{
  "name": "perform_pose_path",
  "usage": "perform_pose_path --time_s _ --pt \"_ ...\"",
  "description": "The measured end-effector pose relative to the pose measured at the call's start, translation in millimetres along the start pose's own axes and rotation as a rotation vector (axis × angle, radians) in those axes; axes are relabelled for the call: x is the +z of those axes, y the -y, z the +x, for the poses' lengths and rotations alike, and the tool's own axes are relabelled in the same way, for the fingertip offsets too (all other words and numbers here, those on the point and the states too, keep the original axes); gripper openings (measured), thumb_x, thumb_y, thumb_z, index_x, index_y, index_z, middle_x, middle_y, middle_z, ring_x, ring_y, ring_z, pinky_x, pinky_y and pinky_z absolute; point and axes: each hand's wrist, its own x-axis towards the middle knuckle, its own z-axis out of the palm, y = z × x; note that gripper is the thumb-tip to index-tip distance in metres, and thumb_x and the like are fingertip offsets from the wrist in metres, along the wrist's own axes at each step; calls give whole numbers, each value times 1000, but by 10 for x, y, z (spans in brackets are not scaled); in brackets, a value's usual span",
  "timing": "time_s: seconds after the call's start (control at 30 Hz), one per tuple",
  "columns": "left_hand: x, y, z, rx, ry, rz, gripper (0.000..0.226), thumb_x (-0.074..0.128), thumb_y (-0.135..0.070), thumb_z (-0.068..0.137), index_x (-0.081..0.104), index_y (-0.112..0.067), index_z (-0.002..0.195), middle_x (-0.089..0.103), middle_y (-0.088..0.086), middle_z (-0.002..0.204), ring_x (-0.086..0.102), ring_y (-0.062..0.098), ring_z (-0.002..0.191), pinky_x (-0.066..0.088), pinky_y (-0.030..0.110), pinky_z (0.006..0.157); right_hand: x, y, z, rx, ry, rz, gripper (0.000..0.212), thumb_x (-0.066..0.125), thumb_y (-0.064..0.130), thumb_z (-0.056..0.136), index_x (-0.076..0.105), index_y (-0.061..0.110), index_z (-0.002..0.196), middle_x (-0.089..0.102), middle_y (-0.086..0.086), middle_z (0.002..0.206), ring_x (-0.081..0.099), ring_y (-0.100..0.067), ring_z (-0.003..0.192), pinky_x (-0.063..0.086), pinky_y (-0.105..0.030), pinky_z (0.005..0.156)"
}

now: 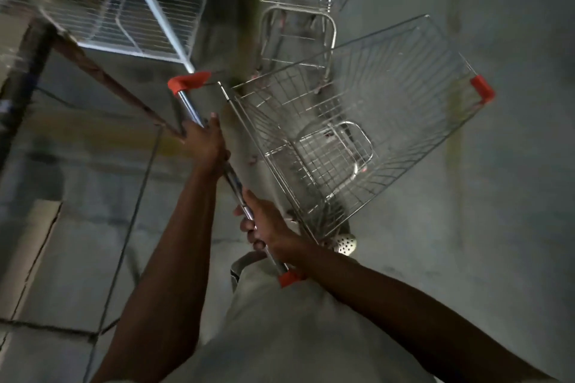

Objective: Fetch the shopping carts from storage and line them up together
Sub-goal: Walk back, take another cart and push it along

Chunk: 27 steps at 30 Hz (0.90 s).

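Gripping handle bar of near shopping cart with left hand and right hand, just short of far cart.

We see a cart of shiny metal wire, its handle glossy chrome with smooth orange plastic caps, on a matt floor.

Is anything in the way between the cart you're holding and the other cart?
Nothing visible. The left hand and right hand grip the handle of the held cart; the other cart stands close beyond it, floor around them. A wire rack stands off to the left.
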Motion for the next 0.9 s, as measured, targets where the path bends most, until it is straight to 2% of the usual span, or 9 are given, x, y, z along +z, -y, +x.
perform_pose_path --time_s 0.13,0.23,0.3,0.37,0.43,0.53,0.63,0.8,0.9 --pt "250 16 319 -4 14 111 53 58 -72 76 43 -21 81 49 10 66 58 28 46 52 46 40 0 118 72 -114 -136 -14 57 48 70 96 64 17 87 47 9 52 36 -7 39 26 -19 43" --pt "583 391 805 2 23 121 50 60 -77 72 43 -32 80 61 19 77 68 41 65 57 65 60 -88 173 111 -155 -204 -25 60 49 74 94 66 17 87 51 7 55 41 -7 39 31 -19 44" --pt "680 -41 381 34 62 156 50 62 -70 80 45 -22 82 60 20 76 67 40 64 60 58 65 -168 185 111 -177 -229 5 59 50 73 94 67 16 89 53 6 56 42 -7 39 32 -20 44" --pt "807 -333 33 90 112 149 37 64 -45 93 42 -21 75 52 8 65 56 27 49 55 39 50 -267 196 103 -218 -255 21 58 50 71 95 67 16 89 54 4 59 43 -6 40 33 -20 43" --pt "1020 -376 -26 82 140 180 35 63 -45 91 47 -16 82 59 14 71 56 21 46 53 34 44 -376 228 84 -256 -293 28 57 50 70 96 67 16 90 55 2 61 44 -7 41 34 -20 42" --pt "1438 -330 34 82 189 248 58 60 -64 82 52 -7 94 67 19 81 67 34 57 58 41 49 -565 297 59 -272 -356 54 54 50 69 96 65 18 86 56 2 62 45 -8 41 35 -20 42" --pt "1780 -535 -284 150 274 290 39 62 -46 91 46 -10 95 61 18 80 64 33 53 49 35 40 -810 338 7 -289 -405 101 55 48 70 96 63 19 87 55 2 62 45 -8 41 34 -20 41" --pt "2491 -509 -615 201 401 348 63 64 -57 85 52 -3 115 68 29 110 68 48 96 57 54 83 -1342 340 -107 -292 -472 230 54 50 70 95 62 18 89 53 2 62 43 -9 42 32 -18 39" --pt "3094 -319 -712 234 426 323 72 55 -71 72 48 -11 112 69 22 102 71 47 81 60 60 68 -1717 354 -227 -297 -522 283 48 55 65 96 62 19 86 53 2 60 44 -9 39 33 -16 37"
